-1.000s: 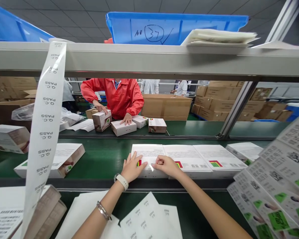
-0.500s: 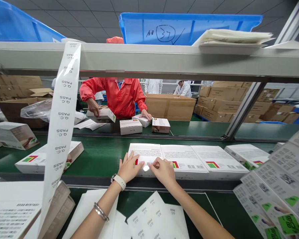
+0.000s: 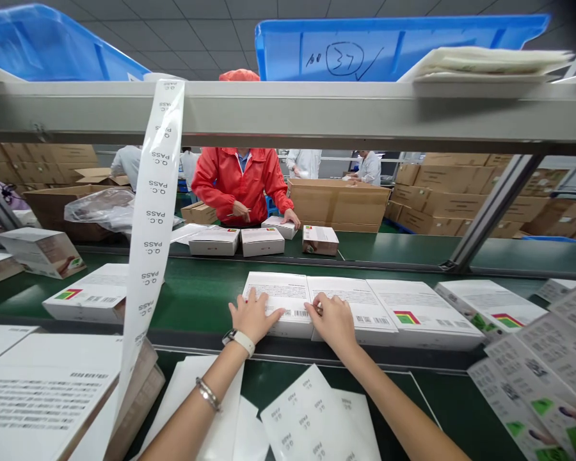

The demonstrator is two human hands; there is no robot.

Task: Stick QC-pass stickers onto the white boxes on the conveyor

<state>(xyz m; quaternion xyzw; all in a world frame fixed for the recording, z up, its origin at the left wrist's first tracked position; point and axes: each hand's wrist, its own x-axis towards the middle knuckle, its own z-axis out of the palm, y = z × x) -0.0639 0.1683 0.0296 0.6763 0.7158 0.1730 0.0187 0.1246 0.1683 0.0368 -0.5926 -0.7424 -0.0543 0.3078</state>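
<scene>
Three white boxes lie side by side on the green belt. My left hand (image 3: 253,317) rests with spread fingers on the left box (image 3: 284,293). My right hand (image 3: 335,320) has its thumb and fingertips drawn together at the seam between that box and the middle box (image 3: 365,301); anything between the fingertips is too small to tell. The right box (image 3: 425,307) shows a red, yellow and green mark. Below my hands are sheets of Q.C. PASS stickers (image 3: 307,410). A long sticker strip (image 3: 156,211) hangs from the shelf on the left.
A grey shelf (image 3: 288,112) crosses above the belt and holds a blue bin (image 3: 403,48). Stacked printed boxes (image 3: 542,378) stand at right, a large white box (image 3: 43,390) at left. Across the belt, a person in red (image 3: 244,182) handles small boxes.
My right hand has shifted slightly right along the boxes' front edge, and the round clear sticker is no longer visible. The view has turned slightly left. The person opposite has set down a box.
</scene>
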